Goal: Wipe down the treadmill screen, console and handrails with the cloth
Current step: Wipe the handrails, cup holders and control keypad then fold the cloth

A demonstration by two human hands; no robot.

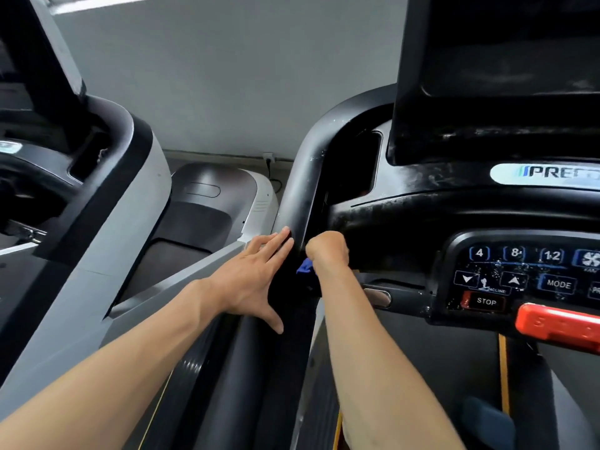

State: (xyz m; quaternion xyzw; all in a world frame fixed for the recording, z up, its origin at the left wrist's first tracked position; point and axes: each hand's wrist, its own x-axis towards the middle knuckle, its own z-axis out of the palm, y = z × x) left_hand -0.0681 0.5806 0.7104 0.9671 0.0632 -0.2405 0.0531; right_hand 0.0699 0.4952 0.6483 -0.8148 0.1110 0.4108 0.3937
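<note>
My left hand (256,280) lies flat with straight fingers on the outer side of the black left handrail (302,186), thumb spread toward me. My right hand (328,250) is bent at the wrist, its fingers curled out of sight under the console edge beside the rail. A blue cloth (305,266) peeks out below that wrist, held in the right hand. The dark screen (500,76) rises at the upper right. Below it the black console (422,209) looks streaked and dusty, with a button panel (519,274).
A red safety stop bar (558,326) sits under the button panel at the right. A second treadmill (107,203) with grey uprights stands close on the left, its belt visible between the machines. A grey wall with a power socket (268,156) lies ahead.
</note>
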